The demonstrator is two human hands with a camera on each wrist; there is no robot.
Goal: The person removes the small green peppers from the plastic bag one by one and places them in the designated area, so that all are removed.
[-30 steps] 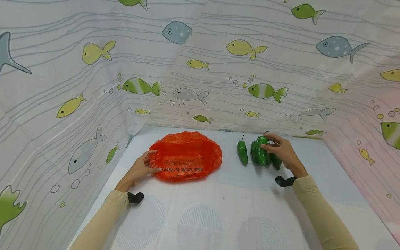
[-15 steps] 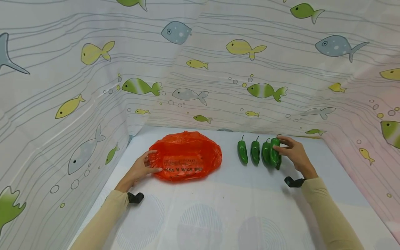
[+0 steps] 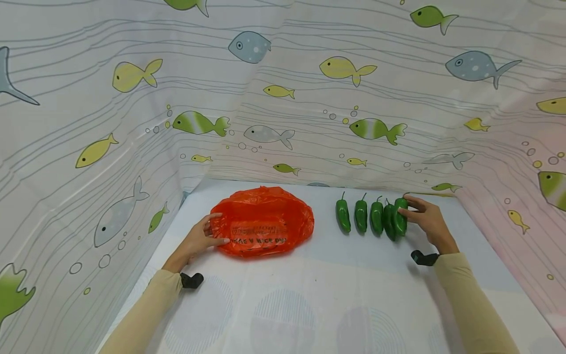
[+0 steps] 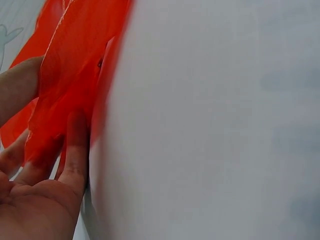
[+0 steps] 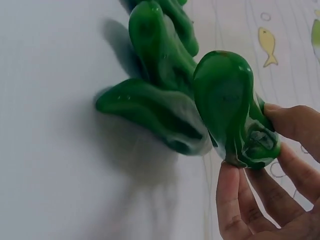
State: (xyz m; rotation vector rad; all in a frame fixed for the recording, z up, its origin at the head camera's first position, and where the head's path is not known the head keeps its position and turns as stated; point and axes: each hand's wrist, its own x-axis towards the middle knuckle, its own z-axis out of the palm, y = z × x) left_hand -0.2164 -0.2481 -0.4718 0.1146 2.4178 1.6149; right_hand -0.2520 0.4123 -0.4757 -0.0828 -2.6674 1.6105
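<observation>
In the head view my left hand curves round the left end of a red plastic bag, which lies with its mouth spread wide. The left wrist view shows some fingers partly behind the thin red film. Off to the right, my right hand pinches a glossy green chili pepper near its stem end. In the right wrist view this pepper hangs in the fingertips, its rounded tip towards the camera. Close on its left is another green pepper, overlapped by it in the head view.
More green peppers stand in a row to the left, including the leftmost pepper, a second and a third. A fish-printed sheet rises behind the white table cover.
My right hand has moved right with the pepper it holds, passing the row and uncovering the peppers behind it. The left hand and the bag have stayed in place.
</observation>
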